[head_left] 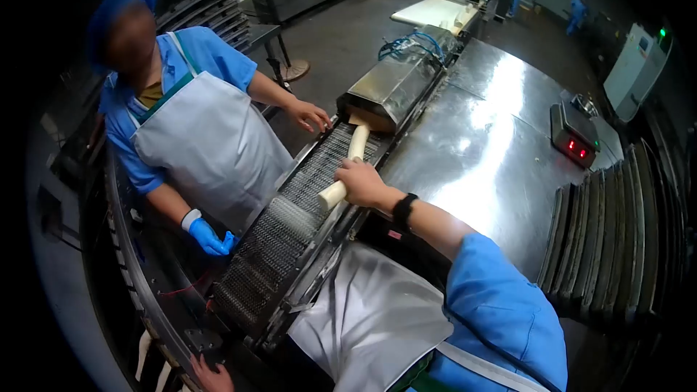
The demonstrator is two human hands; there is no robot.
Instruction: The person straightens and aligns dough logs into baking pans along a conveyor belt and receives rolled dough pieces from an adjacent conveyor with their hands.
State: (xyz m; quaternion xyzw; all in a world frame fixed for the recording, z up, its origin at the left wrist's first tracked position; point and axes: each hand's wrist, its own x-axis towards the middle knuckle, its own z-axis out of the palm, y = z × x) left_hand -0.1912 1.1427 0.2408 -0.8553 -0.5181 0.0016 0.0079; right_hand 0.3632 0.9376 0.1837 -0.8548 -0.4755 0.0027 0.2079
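My right hand (pixel 361 181), with a black band on the wrist, is closed over a long pale roll of dough (pixel 357 143). The roll slants across the metal mesh conveyor (pixel 272 247). Its near end juts out past my fingers, while the far end lies by the mouth of a metal housing (pixel 385 94). Part of the roll is hidden beneath my hand. Low in the view, my left hand (pixel 212 375) is beside the dark machine frame, partly cut off by the frame's edge. Its visible fingers are extended, with nothing seen in them.
Across the conveyor stands a co-worker (pixel 210 138) in a white apron, one blue-gloved hand (pixel 210 238) near the belt. To the right are a steel table (pixel 465 152), a digital scale (pixel 573 134) and upright stacked trays (pixel 602 232). A white belt (pixel 435 13) runs behind.
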